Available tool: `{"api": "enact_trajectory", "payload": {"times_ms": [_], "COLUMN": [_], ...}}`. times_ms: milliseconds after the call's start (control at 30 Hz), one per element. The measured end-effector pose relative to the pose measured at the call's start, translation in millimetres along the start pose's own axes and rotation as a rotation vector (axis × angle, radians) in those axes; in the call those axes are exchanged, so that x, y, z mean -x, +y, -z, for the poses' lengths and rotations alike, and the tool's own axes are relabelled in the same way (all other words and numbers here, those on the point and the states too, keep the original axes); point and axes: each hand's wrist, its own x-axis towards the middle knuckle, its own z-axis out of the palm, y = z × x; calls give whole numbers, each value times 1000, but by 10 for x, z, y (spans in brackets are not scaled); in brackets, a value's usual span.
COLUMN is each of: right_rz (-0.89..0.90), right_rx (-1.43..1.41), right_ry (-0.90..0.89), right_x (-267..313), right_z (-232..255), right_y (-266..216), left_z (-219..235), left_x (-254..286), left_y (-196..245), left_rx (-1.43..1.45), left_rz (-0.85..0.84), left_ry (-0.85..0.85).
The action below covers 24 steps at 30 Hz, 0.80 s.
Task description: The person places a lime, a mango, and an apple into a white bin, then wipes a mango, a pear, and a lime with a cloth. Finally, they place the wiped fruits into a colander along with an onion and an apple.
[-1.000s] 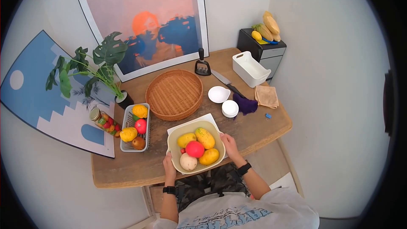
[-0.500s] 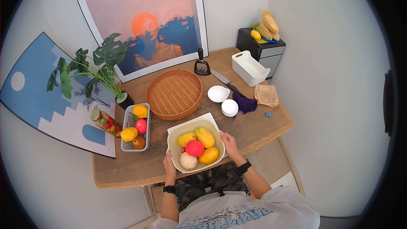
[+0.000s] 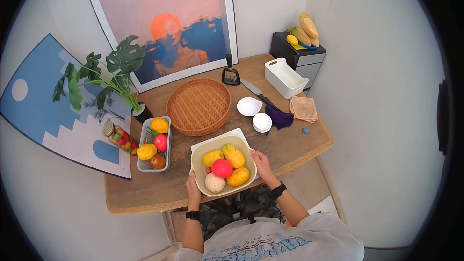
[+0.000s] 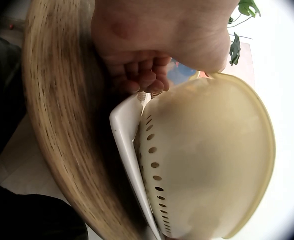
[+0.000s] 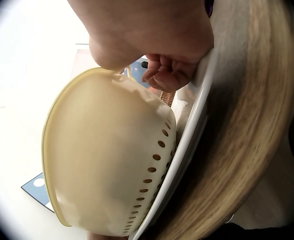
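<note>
A cream basket (image 3: 196, 187) with holes low in its wall stands on a white board (image 3: 239, 132) near the table's front edge. Inside lie a red round fruit (image 3: 222, 168), several yellow fruits (image 3: 234, 156) and a pale round one (image 3: 214, 182). The left hand (image 3: 193, 189) grips the basket's left side, and the right hand (image 3: 262, 166) grips its right side. Both wrist views show curled fingers of the left hand (image 4: 162, 37) and right hand (image 5: 152, 37) below the rim, beside the board; the thumbs are partly hidden.
Behind is a round wicker tray (image 3: 199, 107). To the left are a grey fruit basket (image 3: 141, 168), a jar (image 3: 116, 137) and a plant (image 3: 125, 58). Rightward lie white bowls (image 3: 262, 123), a purple cloth (image 3: 280, 118), a knife (image 3: 252, 88), a white bin (image 3: 285, 81) and a tan cloth (image 3: 303, 109).
</note>
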Motion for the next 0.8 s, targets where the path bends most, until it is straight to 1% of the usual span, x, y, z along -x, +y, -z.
{"api": "enact_trajectory", "payload": {"times_ms": [67,267,433,800], "right_rz": [-20,-12,40,29], "right_rx": [20,17,16,-12], "right_ry": [-23,-11,25,9], "right_x": [-2,13,23,9], "right_z": [29,22,-16,-9], "right_y": [9,-15,-55,-11], "left_z": [0,52,59,53], "left_x": [-5,-48,-67,-60], "left_y": [-6,-111,-158,-139], "left_rx": [-2,-1,1,-2], "left_rz": [-3,4,3,-1], "left_ry": [0,-1,19,14]}}
